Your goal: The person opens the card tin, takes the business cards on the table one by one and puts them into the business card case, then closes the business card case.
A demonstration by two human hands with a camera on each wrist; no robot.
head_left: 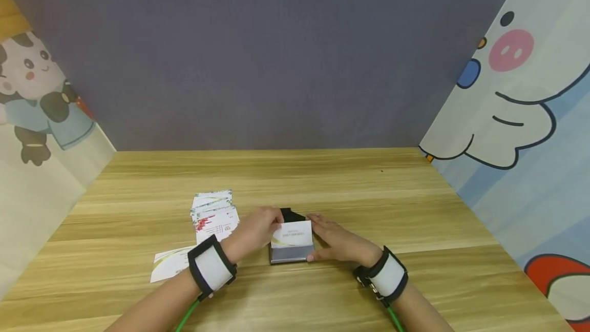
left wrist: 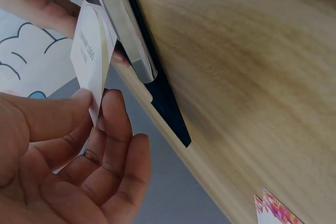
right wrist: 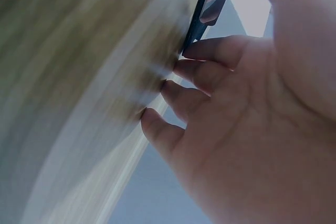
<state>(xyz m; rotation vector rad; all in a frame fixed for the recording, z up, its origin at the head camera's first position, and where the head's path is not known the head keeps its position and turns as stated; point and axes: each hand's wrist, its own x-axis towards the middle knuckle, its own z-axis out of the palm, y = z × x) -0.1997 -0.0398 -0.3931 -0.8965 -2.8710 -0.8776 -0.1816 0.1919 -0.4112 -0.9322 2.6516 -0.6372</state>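
Left hand pinches a white card at its edge between thumb and fingers; can't tell if it's one or several. Right hand has fingers loosely spread, fingertips down on the table, thumb against the near right corner of the card case, which sits between both hands. Card is tilted over the case; can't tell if its lower edge is inside. Likely trouble: an off-angle edge could catch on the case rim and bend, or a loose left pinch could let it slip; light right-hand bracing could let the case slide. Card thin, stiff-looking, rectangular; case shiny, metal-looking, with a black angular flap beyond the card. Left of the left hand, overlapping printed cards; under that wrist, another card. Table wood-grained, flat.
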